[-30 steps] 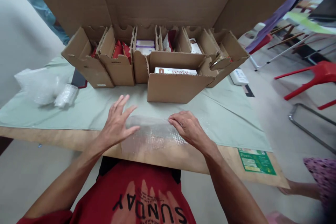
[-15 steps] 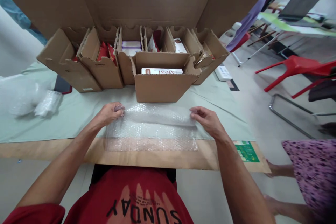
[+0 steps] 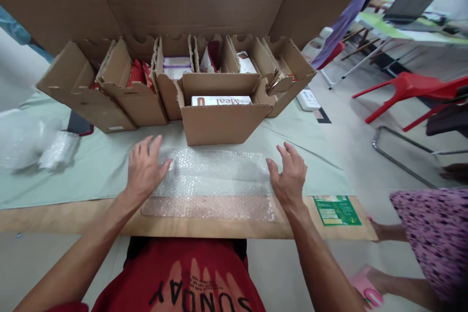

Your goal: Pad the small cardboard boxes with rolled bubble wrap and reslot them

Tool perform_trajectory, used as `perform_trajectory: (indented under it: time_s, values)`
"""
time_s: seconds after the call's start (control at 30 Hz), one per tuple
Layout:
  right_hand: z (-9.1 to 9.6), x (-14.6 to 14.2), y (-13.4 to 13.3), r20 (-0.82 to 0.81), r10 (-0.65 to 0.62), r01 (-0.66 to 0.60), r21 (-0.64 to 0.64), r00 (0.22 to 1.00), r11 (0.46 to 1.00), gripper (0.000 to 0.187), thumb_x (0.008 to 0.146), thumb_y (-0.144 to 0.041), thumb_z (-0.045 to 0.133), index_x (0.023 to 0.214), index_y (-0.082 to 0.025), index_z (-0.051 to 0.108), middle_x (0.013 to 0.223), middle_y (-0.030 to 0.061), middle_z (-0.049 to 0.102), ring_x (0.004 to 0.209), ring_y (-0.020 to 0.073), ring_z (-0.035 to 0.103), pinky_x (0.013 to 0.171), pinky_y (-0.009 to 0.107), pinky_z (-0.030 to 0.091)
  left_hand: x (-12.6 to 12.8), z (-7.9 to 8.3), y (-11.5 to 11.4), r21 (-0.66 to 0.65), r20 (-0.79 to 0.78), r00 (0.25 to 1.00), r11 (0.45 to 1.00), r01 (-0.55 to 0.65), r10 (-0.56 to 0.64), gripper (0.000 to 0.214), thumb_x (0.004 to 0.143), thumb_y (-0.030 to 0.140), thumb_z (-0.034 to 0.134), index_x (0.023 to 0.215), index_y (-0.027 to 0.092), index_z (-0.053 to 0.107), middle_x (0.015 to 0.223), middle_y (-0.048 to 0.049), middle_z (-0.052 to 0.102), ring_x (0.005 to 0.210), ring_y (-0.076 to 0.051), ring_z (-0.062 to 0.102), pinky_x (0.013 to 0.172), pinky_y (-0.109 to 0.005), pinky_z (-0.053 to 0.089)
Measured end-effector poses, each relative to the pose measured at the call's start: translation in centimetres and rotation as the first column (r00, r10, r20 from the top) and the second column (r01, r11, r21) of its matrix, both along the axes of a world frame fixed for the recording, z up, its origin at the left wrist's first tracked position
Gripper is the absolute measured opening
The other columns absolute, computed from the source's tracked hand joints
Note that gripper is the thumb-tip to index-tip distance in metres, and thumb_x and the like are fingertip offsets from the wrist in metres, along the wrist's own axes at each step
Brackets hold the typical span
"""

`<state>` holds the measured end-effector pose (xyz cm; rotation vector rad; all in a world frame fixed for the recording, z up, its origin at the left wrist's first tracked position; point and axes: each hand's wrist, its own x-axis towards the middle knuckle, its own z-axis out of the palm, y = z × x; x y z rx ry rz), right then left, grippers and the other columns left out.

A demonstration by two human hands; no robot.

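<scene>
A sheet of clear bubble wrap (image 3: 215,180) lies flat on the table in front of me, its near part over the bare wooden edge. My left hand (image 3: 144,165) is open beside its left end, fingers spread, with the thumb at the wrap's margin. On the opposite end my right hand (image 3: 288,173) is likewise open, thumb and fingers apart. Neither holds anything; whether the thumbs touch the sheet I cannot tell. Just beyond the wrap stands a small cardboard box (image 3: 221,124) with a white carton marked "Meal" (image 3: 221,101) inside.
Several cardboard bins (image 3: 133,97) holding packets stand in a row behind, before a tall cardboard panel (image 3: 197,0). More bubble wrap (image 3: 60,150) and a dark phone (image 3: 79,124) lie at left. A green printed sheet (image 3: 337,210) sits at the right edge. Another person's legs (image 3: 405,282) are nearby.
Both hands have let go of the bubble wrap's far corners and opened. The sheet, held up slightly before, now lies flat. The view has shifted a little.
</scene>
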<state>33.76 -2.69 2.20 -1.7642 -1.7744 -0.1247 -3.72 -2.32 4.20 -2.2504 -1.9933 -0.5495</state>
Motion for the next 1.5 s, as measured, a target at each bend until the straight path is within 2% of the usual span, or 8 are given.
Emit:
perform_trajectory:
  time_s: [0.1, 0.27, 0.5, 0.63, 0.8, 1.0, 1.2, 1.5]
  values:
    - [0.4, -5.4, -1.2, 0.166, 0.204, -0.2, -0.044, 0.965, 0.979, 0.06, 0.102, -0.041, 0.044, 0.157, -0.018, 0.033, 0.165, 0.0158, 0.035, 0.152, 0.0309, 0.031, 0.116, 0.051, 0.033, 2.8, -1.4, -1.7, 0.139, -0.031, 0.966, 0.956, 0.257, -0.256, 0.067, 0.099, 0.046, 0.051, 0.156, 0.017, 0.029, 0.166, -0.0228, 0.026, 0.154, -0.039, 0.024, 0.12, -0.059, 0.026]
    - [-1.7, -11.9, -1.0, 0.186, 0.525, -0.419, -0.413, 0.83, 0.809, 0.065, 0.102, -0.049, 0.041, 0.159, -0.018, 0.034, 0.165, 0.0122, 0.036, 0.155, 0.0294, 0.027, 0.123, 0.047, 0.024, 4.7, -4.3, -1.5, -0.185, -0.064, 0.864, 0.856, 0.482, -0.5, 0.067, 0.103, 0.051, 0.039, 0.157, 0.014, 0.029, 0.165, -0.0201, 0.033, 0.156, -0.033, 0.025, 0.126, -0.056, 0.01]
    - [-3.1, -4.0, -1.6, 0.273, 0.265, -0.14, -0.403, 0.925, 0.905, 0.064, 0.103, -0.049, 0.037, 0.154, -0.01, 0.041, 0.162, 0.021, 0.038, 0.151, 0.0363, 0.034, 0.12, 0.056, 0.026, -1.9, -4.6, -2.2, -0.303, -0.079, 0.98, 0.941, 0.153, -0.185, 0.066, 0.101, 0.049, 0.037, 0.155, 0.011, 0.033, 0.165, -0.0233, 0.03, 0.155, -0.037, 0.025, 0.124, -0.059, 0.014]
    - [-2.2, -3.7, -2.7, 0.312, 0.115, -0.014, -0.309, 0.943, 0.951, 0.065, 0.104, -0.048, 0.037, 0.154, -0.006, 0.04, 0.161, 0.0268, 0.037, 0.152, 0.0393, 0.032, 0.119, 0.06, 0.024, -0.6, -3.9, -3.4, -0.263, -0.088, 0.989, 0.961, 0.092, -0.119, 0.065, 0.102, 0.046, 0.036, 0.155, 0.008, 0.031, 0.166, -0.0256, 0.025, 0.156, -0.039, 0.022, 0.123, -0.065, 0.008]
    - [-1.9, -7.6, -2.8, 0.256, 0.482, -0.354, -0.418, 0.838, 0.837, 0.06, 0.102, -0.046, 0.041, 0.155, -0.017, 0.041, 0.164, 0.0149, 0.038, 0.153, 0.0311, 0.032, 0.123, 0.052, 0.025, 2.4, -3.5, -3.3, -0.284, -0.071, 0.925, 0.896, 0.341, -0.374, 0.063, 0.101, 0.045, 0.043, 0.154, 0.013, 0.036, 0.167, -0.0198, 0.027, 0.157, -0.035, 0.021, 0.126, -0.058, 0.01]
    - [-1.6, -0.7, -6.0, 0.26, 0.276, -0.184, -0.33, 0.925, 0.926, 0.058, 0.102, -0.047, 0.04, 0.149, -0.015, 0.048, 0.155, 0.0206, 0.049, 0.145, 0.0363, 0.043, 0.114, 0.059, 0.033, -2.5, -3.4, -5.4, -0.306, -0.11, 0.964, 0.931, 0.199, -0.242, 0.065, 0.101, 0.049, 0.04, 0.153, 0.01, 0.037, 0.165, -0.024, 0.029, 0.156, -0.038, 0.024, 0.124, -0.06, 0.016]
    - [-1.1, -0.8, -11.7, 0.202, 0.601, -0.517, -0.347, 0.774, 0.783, 0.042, 0.098, -0.029, 0.052, 0.139, -0.024, 0.06, 0.149, 0.0117, 0.058, 0.135, 0.0293, 0.054, 0.107, 0.048, 0.044, -1.3, -2.3, -8.6, -0.349, -0.004, 0.815, 0.765, 0.542, -0.579, 0.071, 0.095, 0.062, 0.051, 0.155, 0.025, 0.039, 0.167, -0.0135, 0.031, 0.156, -0.036, 0.024, 0.126, -0.057, 0.016]
    - [1.4, -1.1, -8.8, 0.034, 0.568, -0.556, -0.159, 0.822, 0.815, 0.03, 0.098, -0.013, 0.047, 0.106, -0.022, 0.075, 0.095, 0.0077, 0.08, 0.085, 0.0232, 0.073, 0.077, 0.039, 0.055, -1.5, -0.7, -7.8, -0.327, 0.091, 0.858, 0.799, 0.506, -0.506, 0.052, 0.088, 0.03, 0.06, 0.14, 0.023, 0.055, 0.146, -0.0124, 0.06, 0.139, -0.032, 0.052, 0.123, -0.059, 0.025]
